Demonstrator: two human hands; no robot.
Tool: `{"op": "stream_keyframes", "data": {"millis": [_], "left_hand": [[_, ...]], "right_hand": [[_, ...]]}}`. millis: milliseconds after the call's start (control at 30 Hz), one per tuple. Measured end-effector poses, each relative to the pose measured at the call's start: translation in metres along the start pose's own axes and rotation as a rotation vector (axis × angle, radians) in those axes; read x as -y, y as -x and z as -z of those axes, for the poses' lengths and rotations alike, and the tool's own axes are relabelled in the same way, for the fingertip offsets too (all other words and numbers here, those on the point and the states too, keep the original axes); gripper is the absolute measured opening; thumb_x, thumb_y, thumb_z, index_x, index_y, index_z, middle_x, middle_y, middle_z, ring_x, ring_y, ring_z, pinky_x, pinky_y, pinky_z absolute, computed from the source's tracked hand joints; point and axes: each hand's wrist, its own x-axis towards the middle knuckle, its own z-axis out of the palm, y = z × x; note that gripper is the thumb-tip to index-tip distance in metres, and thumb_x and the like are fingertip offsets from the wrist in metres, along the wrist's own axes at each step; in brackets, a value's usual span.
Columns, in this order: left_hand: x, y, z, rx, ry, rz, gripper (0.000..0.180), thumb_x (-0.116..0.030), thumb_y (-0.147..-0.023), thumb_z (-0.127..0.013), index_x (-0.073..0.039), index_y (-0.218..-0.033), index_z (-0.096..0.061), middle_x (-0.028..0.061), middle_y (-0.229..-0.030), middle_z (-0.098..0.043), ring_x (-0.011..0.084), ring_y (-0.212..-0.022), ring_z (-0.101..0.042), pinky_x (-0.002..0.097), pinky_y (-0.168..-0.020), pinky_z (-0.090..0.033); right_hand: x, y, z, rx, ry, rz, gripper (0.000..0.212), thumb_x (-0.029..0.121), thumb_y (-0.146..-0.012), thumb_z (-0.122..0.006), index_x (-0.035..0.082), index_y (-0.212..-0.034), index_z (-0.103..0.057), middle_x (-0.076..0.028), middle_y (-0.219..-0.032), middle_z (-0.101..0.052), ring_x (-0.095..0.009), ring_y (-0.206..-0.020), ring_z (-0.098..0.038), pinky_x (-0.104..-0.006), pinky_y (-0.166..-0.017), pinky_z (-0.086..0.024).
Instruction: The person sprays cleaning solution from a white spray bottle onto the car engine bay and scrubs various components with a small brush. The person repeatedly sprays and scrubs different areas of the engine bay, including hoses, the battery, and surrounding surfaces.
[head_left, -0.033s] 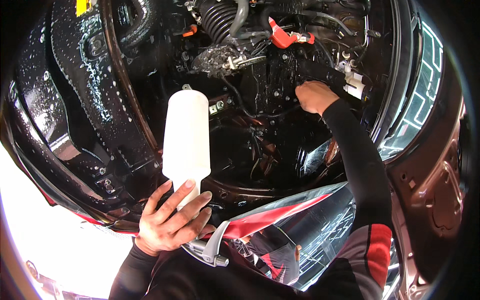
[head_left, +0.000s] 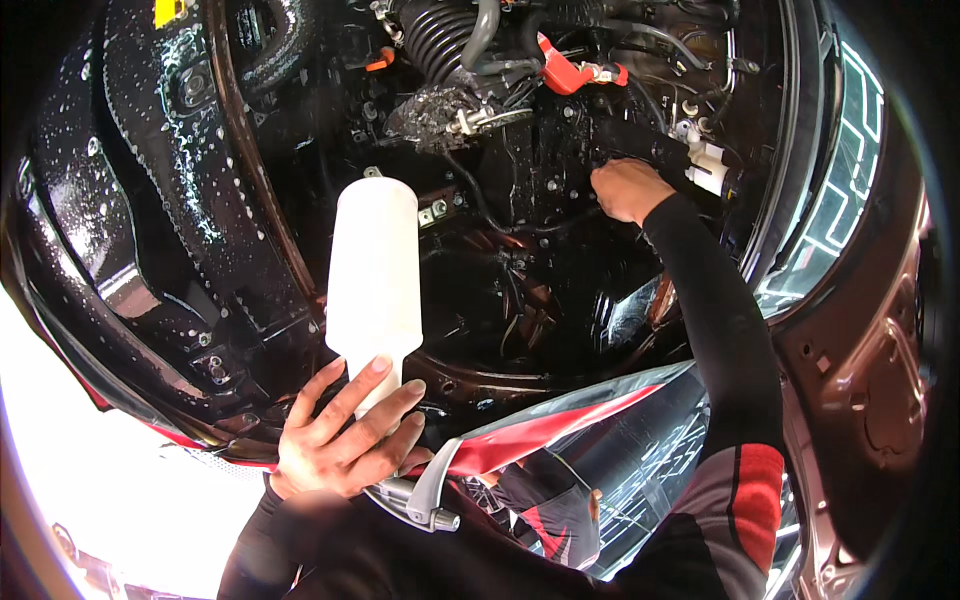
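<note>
My left hand [head_left: 345, 435] is wrapped round the neck of a spray gun with a white cylindrical cup [head_left: 375, 265]. Its grey trigger lever [head_left: 432, 485] sticks out below my fingers. The cup points up over the near edge of a car's engine bay. My right hand [head_left: 632, 190] is closed, with curled fingers against the black panel [head_left: 570, 150] in the bay. What those fingers hold, if anything, is hidden. Beside that hand is a small white plastic reservoir [head_left: 708, 170].
A red terminal cover [head_left: 565, 70] and a ribbed black hose [head_left: 435, 45] lie at the back. Water drops dot the dark panel [head_left: 190, 190] on the left. The near fender [head_left: 640, 440] carries a red strip and reflections. Windscreen glass [head_left: 840, 190] edges the right.
</note>
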Motion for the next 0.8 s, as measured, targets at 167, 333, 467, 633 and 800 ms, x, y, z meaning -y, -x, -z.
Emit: {"op": "stream_keyframes", "data": {"millis": [167, 333, 467, 633, 800], "left_hand": [[0.004, -0.005, -0.003, -0.021, 0.01, -0.035, 0.026, -0.044, -0.099, -0.079, -0.022, -0.114, -0.076, 0.0002, -0.137, -0.078, 0.0355, -0.142, -0.067, 0.0568, -0.117, -0.053], [0.002, -0.004, -0.001, -0.016, -0.008, -0.014, 0.029, -0.045, -0.096, -0.085, -0.024, -0.111, -0.073, -0.0045, -0.14, -0.077, 0.0301, -0.143, -0.068, 0.0526, -0.116, -0.055], [0.003, -0.005, -0.001, -0.015, 0.003, -0.042, 0.024, -0.04, -0.1, -0.078, -0.021, -0.114, -0.076, 0.0028, -0.135, -0.079, 0.0374, -0.141, -0.068, 0.0573, -0.115, -0.054], [0.002, -0.005, -0.002, -0.013, -0.001, -0.042, 0.022, -0.038, -0.1, -0.077, -0.02, -0.113, -0.077, 0.0033, -0.135, -0.079, 0.0376, -0.142, -0.067, 0.0572, -0.115, -0.054], [0.002, -0.004, -0.002, -0.021, 0.0, -0.039, 0.022, -0.034, -0.098, -0.077, -0.019, -0.114, -0.077, 0.0044, -0.134, -0.08, 0.0384, -0.143, -0.067, 0.0582, -0.115, -0.054]], "right_hand": [[-0.018, -0.007, -0.017, -0.07, -0.098, 0.015, 0.024, 0.015, -0.096, -0.066, -0.003, -0.102, -0.082, -0.027, -0.107, -0.081, -0.046, -0.108, -0.077, -0.0533, -0.097, -0.061], [-0.026, -0.005, -0.016, -0.019, -0.41, 0.073, 0.029, 0.023, -0.101, -0.067, -0.003, -0.103, -0.081, -0.027, -0.108, -0.08, -0.046, -0.109, -0.077, -0.0547, -0.097, -0.06], [-0.024, -0.005, -0.015, -0.038, -0.173, -0.004, 0.027, 0.022, -0.099, -0.069, -0.002, -0.101, -0.08, -0.026, -0.104, -0.08, -0.046, -0.104, -0.077, -0.0531, -0.093, -0.06], [-0.017, -0.002, -0.014, -0.114, -0.243, 0.008, 0.023, 0.02, -0.094, -0.069, -0.001, -0.096, -0.079, -0.023, -0.098, -0.08, -0.045, -0.097, -0.076, -0.0525, -0.087, -0.059], [-0.013, 0.002, -0.009, 0.067, -0.576, 0.077, 0.027, 0.022, -0.096, -0.072, -0.004, -0.1, -0.081, -0.026, -0.101, -0.08, -0.044, -0.103, -0.078, -0.0541, -0.092, -0.06]]}}
